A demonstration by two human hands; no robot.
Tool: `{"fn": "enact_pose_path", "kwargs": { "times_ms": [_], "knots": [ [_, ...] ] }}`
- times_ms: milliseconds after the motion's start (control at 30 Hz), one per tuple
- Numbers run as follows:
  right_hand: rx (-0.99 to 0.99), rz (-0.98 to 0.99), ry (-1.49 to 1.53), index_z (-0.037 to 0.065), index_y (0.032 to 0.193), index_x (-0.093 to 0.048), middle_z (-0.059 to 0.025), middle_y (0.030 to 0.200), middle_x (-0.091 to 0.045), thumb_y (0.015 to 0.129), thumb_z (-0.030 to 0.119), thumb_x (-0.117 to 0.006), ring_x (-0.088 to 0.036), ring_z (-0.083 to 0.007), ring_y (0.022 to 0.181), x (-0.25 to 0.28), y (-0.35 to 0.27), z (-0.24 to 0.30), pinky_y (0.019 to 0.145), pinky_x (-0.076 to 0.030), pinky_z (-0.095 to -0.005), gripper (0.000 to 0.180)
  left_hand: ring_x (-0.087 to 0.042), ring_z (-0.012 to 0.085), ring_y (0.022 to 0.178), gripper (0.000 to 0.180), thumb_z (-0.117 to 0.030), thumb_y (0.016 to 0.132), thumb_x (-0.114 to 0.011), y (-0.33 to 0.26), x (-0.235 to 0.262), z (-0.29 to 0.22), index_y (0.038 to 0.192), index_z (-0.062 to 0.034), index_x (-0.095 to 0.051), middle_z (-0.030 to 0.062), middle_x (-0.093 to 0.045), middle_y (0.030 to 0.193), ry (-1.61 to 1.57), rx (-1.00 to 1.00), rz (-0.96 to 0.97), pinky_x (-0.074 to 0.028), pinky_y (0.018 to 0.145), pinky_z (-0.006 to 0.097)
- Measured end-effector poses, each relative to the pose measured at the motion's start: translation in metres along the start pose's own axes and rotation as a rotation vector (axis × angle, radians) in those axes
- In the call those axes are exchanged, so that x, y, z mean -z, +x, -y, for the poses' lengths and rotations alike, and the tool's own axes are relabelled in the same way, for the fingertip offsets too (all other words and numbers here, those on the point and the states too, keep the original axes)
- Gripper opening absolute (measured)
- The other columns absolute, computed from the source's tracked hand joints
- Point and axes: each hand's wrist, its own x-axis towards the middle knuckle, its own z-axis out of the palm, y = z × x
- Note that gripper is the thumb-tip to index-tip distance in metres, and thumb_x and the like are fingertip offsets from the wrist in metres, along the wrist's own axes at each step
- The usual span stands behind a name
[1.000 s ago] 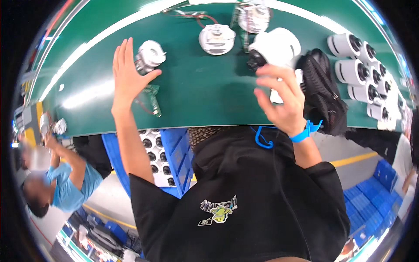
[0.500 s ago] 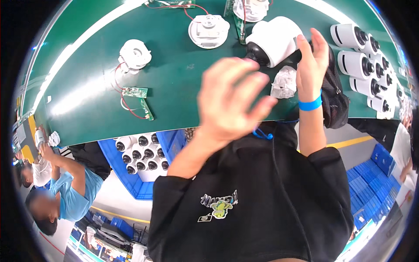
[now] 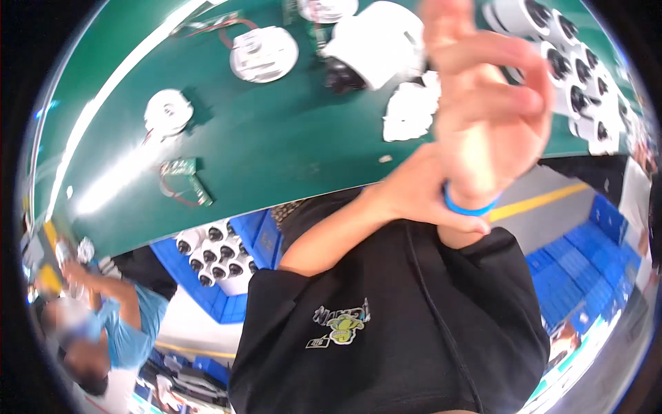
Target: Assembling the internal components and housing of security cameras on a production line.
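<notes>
Tabletop [image 3: 276, 141] green, blue crates [image 3: 576, 265] below — left hand [image 3: 420, 186] clasping right wrist [image 3: 476, 185], right hand [image 3: 491, 117] loosely half-curled.

From my seat far away, I see a green table [image 3: 276, 138]. On it lie a big white case [image 3: 389, 43] with a black end, a crumpled white lump [image 3: 409, 114] just beside it, a tiny pale scrap [image 3: 385, 159], round white parts [image 3: 264, 55], and little green boards [image 3: 181, 166] with thin wires. White tubes [image 3: 507, 19] with black ends crowd the right side.
</notes>
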Motion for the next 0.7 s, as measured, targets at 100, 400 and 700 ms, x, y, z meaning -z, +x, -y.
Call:
{"fn": "enact_pose_path", "kwargs": {
  "times_ms": [100,400,700],
  "knots": [
    [0.464,0.072,-0.567,-0.012,0.126,-0.036,-0.022,0.133,-0.033,0.087,0.002,-0.053,-0.054,-0.0213,0.097,-0.006,-0.002,0.01,0.073,-0.055,-0.0315,0.045,-0.061,0.029,0.098,0.066,-0.038,0.058,-0.084,0.002,-0.013,-0.013,0.109,-0.0046,-0.058,0.0148,-0.062,0.105,0.157,0.093,-0.218,-0.048,0.084,0.037],
    [0.424,0.515,-2.184,-0.007,0.087,-0.06,-0.0184,0.081,-0.062,0.07,-0.013,-0.056,-0.062,-0.0256,0.069,-0.015,-0.01,-0.014,0.053,-0.048,-0.0304,0.019,-0.049,0.0358,0.113,0.094,-0.051,0.056,-0.082,-0.031,0.054,-0.09,0.126,-0.0009,-0.046,0.0195,-0.05,0.123,0.887,-0.031,-0.266,-0.041,0.094,0.043],
    [0.348,0.409,-2.099,0.004,0.073,-0.059,-0.002,0.067,-0.049,0.064,0.017,-0.069,-0.046,-0.0154,0.053,-0.052,-0.055,-0.083,0.047,-0.035,-0.0236,0.018,-0.03,0.0351,0.132,0.096,-0.042,0.065,-0.082,-0.073,0.246,-0.167,0.136,0.0014,-0.035,0.0226,-0.038,0.138,2.029,0.291,-0.375,-0.025,0.109,0.043]
  ]
}}
